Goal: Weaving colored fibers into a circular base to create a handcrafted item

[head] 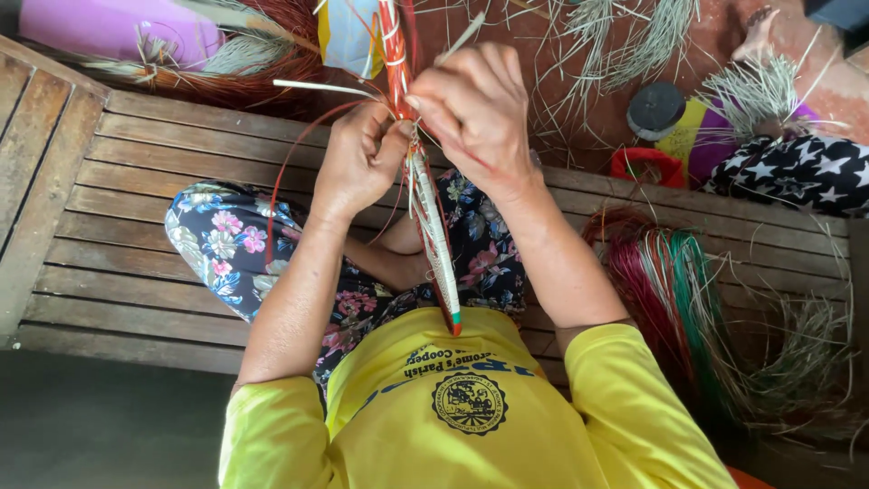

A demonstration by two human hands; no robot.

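I sit cross-legged on a wooden slatted platform [127,226], in a yellow shirt and floral trousers. Both hands meet in front of me on a narrow woven piece [433,226] of red, white and green strips, seen edge-on and running from my lap up past my hands. My left hand [362,158] grips the piece's edge, with thin red strands [299,145] looping out from it. My right hand [475,113] pinches the strips at the same spot, fingers closed on them. A pale flat strip [326,88] sticks out to the left.
A bundle of red, green and natural strands [670,281] lies on the platform at my right. More dried fibre bundles [615,36] litter the reddish floor beyond, with a dark round lid [655,109], a red ring [647,165], a star-patterned cloth [797,172] and a pink bag [118,27].
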